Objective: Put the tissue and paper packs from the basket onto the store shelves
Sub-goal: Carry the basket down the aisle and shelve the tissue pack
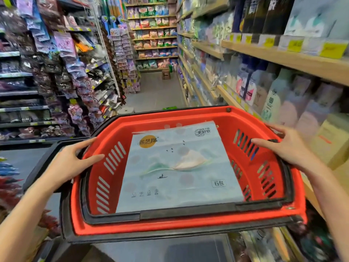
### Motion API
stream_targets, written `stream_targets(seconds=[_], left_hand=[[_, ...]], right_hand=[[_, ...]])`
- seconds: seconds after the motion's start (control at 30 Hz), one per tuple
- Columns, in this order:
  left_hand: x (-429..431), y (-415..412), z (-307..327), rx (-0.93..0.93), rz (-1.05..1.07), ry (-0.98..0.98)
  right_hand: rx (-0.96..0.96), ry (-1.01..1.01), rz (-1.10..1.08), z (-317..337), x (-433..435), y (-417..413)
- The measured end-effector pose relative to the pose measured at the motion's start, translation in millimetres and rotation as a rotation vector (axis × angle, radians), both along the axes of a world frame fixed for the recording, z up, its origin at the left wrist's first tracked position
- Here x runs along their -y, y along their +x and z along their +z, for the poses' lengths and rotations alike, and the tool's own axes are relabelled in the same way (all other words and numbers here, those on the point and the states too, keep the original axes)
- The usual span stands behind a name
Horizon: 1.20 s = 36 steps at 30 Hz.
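**Tissue pack lying in a red basket held at both sides**

A pale blue tissue pack [179, 167], printed with a mountain scene and marked as a six-pack, is lying flat inside the red shopping basket [188, 224] in the lower centre of the frame, filling most of its floor. The basket's black handles are lying folded down along its rim. The left hand [75, 159] is resting on the basket's left rim, fingers spread apart and draped over the edge, thumb on the black handle. The right hand [287, 146] is sitting on the right rim in the same way, fingers apart and laid over the edge, not curled tight. Along the right of the frame, wooden store shelves [294, 61] with yellow price tags are carrying packs and bottles. On the left, racks of hanging packets [62, 59] are crowding the aisle. The grey aisle floor [156, 91] is running toward the upper centre, where a small wooden stool [166, 74] is standing.
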<state>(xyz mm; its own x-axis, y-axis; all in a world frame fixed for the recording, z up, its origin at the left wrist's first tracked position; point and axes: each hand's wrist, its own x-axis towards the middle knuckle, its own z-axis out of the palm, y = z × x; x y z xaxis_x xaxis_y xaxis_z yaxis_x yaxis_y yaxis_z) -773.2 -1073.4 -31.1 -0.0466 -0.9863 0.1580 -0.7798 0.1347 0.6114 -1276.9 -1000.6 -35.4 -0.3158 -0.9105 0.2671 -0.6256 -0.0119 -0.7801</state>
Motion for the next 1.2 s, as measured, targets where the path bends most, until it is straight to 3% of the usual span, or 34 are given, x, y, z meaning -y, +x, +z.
stream_targets(seconds=[0.33, 0.67, 0.93, 1.2], left_hand=[[152.9, -2.1, -3.6, 0.055, 0.031, 0.095], [310.4, 10.2, -7.9, -0.095, 0.152, 0.121], [466.8, 59.8, -6.7, -0.142, 0.164, 0.13], [639.6, 128.3, 3.4, -0.077, 0.095, 0.135]], right_hand=[[0.129, 0.038, 0.095, -15.8, 167.8, 9.4], [0.148, 0.082, 0.197, -9.6, 384.7, 18.5], [0.123, 0.034, 0.194, -19.0, 549.0, 72.8], [0.188, -0.004, 0.116, -40.1, 689.1, 136.7]])
